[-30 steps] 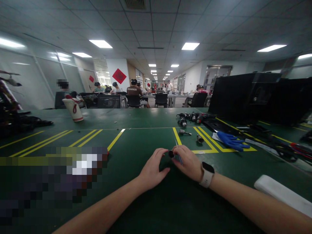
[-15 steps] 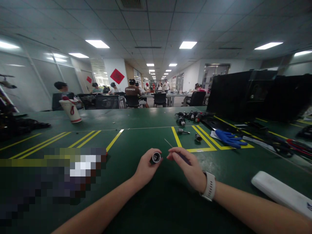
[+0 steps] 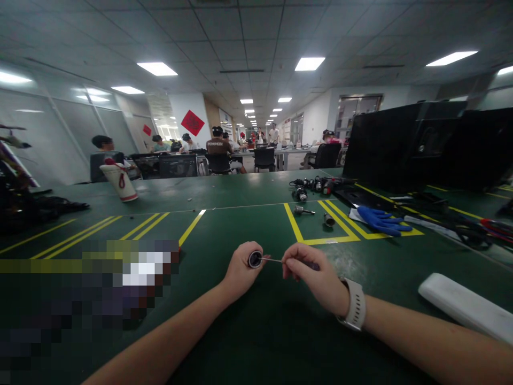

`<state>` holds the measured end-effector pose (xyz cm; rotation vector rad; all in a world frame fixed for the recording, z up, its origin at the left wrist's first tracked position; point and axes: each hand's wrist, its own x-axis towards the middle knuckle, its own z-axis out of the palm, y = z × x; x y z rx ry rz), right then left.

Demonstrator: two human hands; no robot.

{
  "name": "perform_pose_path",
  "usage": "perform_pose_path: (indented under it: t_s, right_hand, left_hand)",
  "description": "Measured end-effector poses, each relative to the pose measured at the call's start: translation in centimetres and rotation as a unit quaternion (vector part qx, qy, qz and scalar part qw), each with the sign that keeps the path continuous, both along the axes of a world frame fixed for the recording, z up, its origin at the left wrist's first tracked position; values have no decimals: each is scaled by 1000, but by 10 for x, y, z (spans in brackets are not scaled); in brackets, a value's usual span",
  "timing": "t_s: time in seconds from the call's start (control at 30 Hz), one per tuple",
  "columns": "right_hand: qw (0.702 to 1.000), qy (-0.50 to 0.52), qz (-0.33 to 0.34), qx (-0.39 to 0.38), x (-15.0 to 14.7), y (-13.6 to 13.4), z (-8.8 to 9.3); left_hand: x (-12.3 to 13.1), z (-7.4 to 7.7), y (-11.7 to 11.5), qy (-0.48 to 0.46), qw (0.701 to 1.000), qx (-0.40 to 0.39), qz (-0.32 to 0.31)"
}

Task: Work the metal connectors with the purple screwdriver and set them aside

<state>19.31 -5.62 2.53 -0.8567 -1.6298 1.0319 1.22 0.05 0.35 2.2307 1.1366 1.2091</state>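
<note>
My left hand (image 3: 241,271) is closed around a short dark cylinder (image 3: 255,259) with a metallic rim, its hollow end facing me. In my right hand (image 3: 306,270) is a screwdriver (image 3: 272,260) with a thin metal shaft and a dark handle. The shaft points left, and its tip is at the cylinder's open end; how far it reaches inside I cannot tell. Beyond my hands, within a yellow-taped area, lie a metal part with a thin stem (image 3: 303,211) and a small metal cylinder (image 3: 329,220).
Several dark cylindrical parts (image 3: 316,185) lie farther back. To the right are a blue glove (image 3: 380,220), cables (image 3: 467,235), a white case (image 3: 460,299) and large black equipment (image 3: 401,144). A paper cup (image 3: 121,183) stands at the left on the green table (image 3: 240,192). People sit in the background.
The screwdriver has swung from pointing up and left to nearly level, and its tip has come to the cylinder's opening. My right hand has shifted slightly right; the view has tilted a little.
</note>
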Motion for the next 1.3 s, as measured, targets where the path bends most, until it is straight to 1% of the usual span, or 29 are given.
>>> perform_pose_path:
  t_s: [0.13,0.2,0.27,0.43,0.53,0.63,0.7,0.83,0.97,1.13,1.3]
  right_hand:
    - [990,-105,-23,87,-3,-10,7]
    - [987,-123,-25,100,-5,-11,7]
    - [990,-112,-16,82,-6,-11,5]
    - [999,-37,11,-6,-7,-7,-4]
    - [999,-1,20,-30,-7,-5,-6]
    - [999,16,27,-37,-7,-5,-9]
    - [999,18,16,-35,-7,-5,-10]
    - [999,-18,-12,-24,-8,-7,-8]
    - [999,-32,-3,-27,-9,-10,-6]
    - [999,1,17,-34,-9,-10,-9]
    - [998,31,23,-48,-10,-8,-11]
  left_hand:
    - [1,0,-2,23,1000,19,-7]
    - [1,-1,-2,27,999,21,-13]
    - [0,-1,-2,25,999,18,-18]
    - [-1,-4,0,6,1000,3,-23]
    - [0,-5,0,-3,1000,-5,-30]
    - [0,-4,0,-7,999,-9,-33]
    - [0,-4,0,-6,1000,-9,-26]
    - [0,-4,0,2,1000,-1,-1]
    - [0,-4,-1,6,1000,8,11]
    - [0,-3,-2,-6,1000,2,-2]
    - [0,-4,-1,-2,1000,-11,-24]
